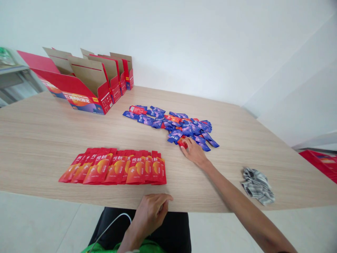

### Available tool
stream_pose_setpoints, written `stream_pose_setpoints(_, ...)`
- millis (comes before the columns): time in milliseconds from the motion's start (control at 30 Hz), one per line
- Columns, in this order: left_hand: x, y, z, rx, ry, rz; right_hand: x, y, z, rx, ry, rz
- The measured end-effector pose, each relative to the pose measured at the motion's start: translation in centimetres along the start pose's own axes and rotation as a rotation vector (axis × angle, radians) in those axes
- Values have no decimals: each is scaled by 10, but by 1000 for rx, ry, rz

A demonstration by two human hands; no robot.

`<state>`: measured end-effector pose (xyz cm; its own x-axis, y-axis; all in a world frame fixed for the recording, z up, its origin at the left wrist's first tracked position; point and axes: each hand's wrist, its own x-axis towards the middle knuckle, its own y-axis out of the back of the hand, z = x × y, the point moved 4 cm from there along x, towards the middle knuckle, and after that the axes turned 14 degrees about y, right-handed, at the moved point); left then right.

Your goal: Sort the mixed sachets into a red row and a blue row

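Upper left of the frame: open red cartons (86,88), flaps raised, ranked one behind another near the wall. Lower left of centre: row of red sachets (116,168), overlapped like tiles, lying flat on the worktop (39,140) a little back from its near edge. Bottom centre: left hand (151,211), resting on that near edge, fingers curled loosely inward, nothing visible inside. Centre: loose heap of blue sachets (173,124) with a few red ones mixed in. At the heap's near side: single red sachet (182,142), partly covered by the outstretched right hand (193,151), fingers spread and flat, touching but not closed around it. Judged light, thin, pliable and glossy, hence liable to slide; best pinched at a sealed margin or dragged clear of its neighbours. Right of centre: crumpled striped cloth (256,184), near the front edge. Far right: another red carton (321,163) beyond the worktop. Bare wood between row, heap and cloth, ample for sliding.
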<state>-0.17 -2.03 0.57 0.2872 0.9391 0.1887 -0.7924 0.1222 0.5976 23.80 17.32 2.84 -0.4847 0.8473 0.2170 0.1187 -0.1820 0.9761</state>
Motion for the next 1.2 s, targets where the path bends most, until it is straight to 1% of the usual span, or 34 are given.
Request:
stream_pose_setpoints(133,0,-1,-1,10,-8,3,10,-1,-11,-81,-65,5)
stream_pose_setpoints(233,-1,0,-2,5,-4,6,15,-4,-13,-149,-56,-4)
stream_pose_setpoints(300,-1,0,-2,-24,10,-5,13,-3,-9,-183,-43,38)
stream_pose_setpoints(367,0,0,-3,-104,80,-38,5,4,-4,-205,-5,158)
stream_pose_setpoints(400,0,-2,-5,-179,150,-67,-2,11,-4,-212,31,245)
stream_pose_setpoints(467,1,-8,-8,-405,342,-145,-21,28,-13,-212,143,434)
stream_pose_setpoints(533,2,-16,-8,-700,519,-202,-45,47,-35,-186,270,578)
stream_pose_setpoints(567,3,-20,-6,-845,574,-223,-58,56,-50,-161,327,613)
stream_pose_setpoints(633,5,-23,0,-1071,615,-243,-81,68,-85,-96,429,626)
stream_pose_setpoints(667,6,-23,3,-1142,614,-240,-92,71,-103,-66,489,615)
stream_pose_setpoints(733,5,-20,9,-1202,610,-241,-110,72,-136,-6,619,579)
stream_pose_setpoints(800,1,-17,11,-1191,636,-206,-121,69,-159,44,738,539)
stream_pose_setpoints(867,-5,-15,10,-1171,685,-154,-124,67,-172,96,823,522)
stream_pose_setpoints(933,-11,-11,10,-1160,727,-84,-119,68,-176,208,859,523)
stream_pose_setpoints(967,-13,-9,10,-1150,741,-60,-114,71,-177,295,853,536)
stream_pose_setpoints(1000,-14,-7,10,-1129,752,-43,-106,74,-175,399,807,553)
stream_pose_setpoints(1033,-15,-4,10,-1094,758,-30,-96,78,-172,509,712,571)
stream_pose_setpoints(1100,-17,3,10,-998,771,-20,-73,80,-162,722,414,558)
stream_pose_setpoints(1133,-18,7,9,-950,778,-22,-60,77,-157,824,262,506)
stream_pose_setpoints(1167,-19,10,8,-902,787,-20,-47,73,-154,924,142,417)
stream_pose_setpoints(1200,-19,14,6,-859,794,-15,-34,68,-152,1018,69,308)
